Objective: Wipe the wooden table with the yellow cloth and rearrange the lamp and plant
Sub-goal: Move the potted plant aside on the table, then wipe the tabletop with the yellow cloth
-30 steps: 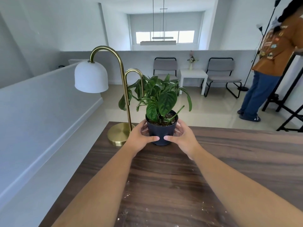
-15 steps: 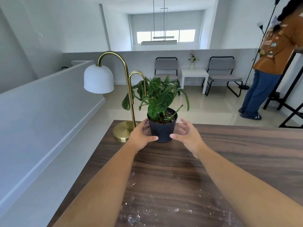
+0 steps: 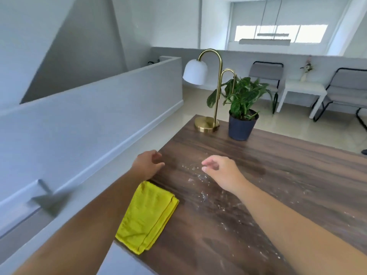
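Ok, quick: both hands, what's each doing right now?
Left hand: open, loosely curled, empty, above the cloth.
Right hand: open, empty, over the table.

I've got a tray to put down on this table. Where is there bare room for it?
The widest bare wood is the right half of the table, past the right hand and the white crumbs. The far left corner is crowded by the lamp and potted plant; the yellow cloth fills the near left edge.
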A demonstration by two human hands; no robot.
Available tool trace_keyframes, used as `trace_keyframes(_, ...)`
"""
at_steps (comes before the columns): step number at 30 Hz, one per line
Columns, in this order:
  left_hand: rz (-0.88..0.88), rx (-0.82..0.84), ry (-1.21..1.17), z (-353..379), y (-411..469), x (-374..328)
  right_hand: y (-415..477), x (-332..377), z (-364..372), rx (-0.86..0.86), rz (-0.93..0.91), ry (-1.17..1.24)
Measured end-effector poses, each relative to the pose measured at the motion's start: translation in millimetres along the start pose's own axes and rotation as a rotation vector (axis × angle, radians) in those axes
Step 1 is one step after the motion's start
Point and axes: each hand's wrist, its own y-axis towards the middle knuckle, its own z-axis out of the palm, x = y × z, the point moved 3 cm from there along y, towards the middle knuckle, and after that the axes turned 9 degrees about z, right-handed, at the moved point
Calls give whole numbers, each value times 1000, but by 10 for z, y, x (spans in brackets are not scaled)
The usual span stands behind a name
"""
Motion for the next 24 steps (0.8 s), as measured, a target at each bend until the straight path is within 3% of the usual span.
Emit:
trace_keyframes(7, -48, 121, 332, -101, -704, 448, -362, 204, 758, 140, -105, -323)
trace_keyframes(12, -132, 92, 340, -100, -858, 441, -468, 326, 945, 19, -163, -582)
trace_keyframes(19, -75, 91, 318, -122, -774, 293, -459, 409, 1007, 67, -152, -401)
trace_keyframes(24, -5, 2, 133, -176, -493, -61, -357, 347, 593, -6, -151, 1)
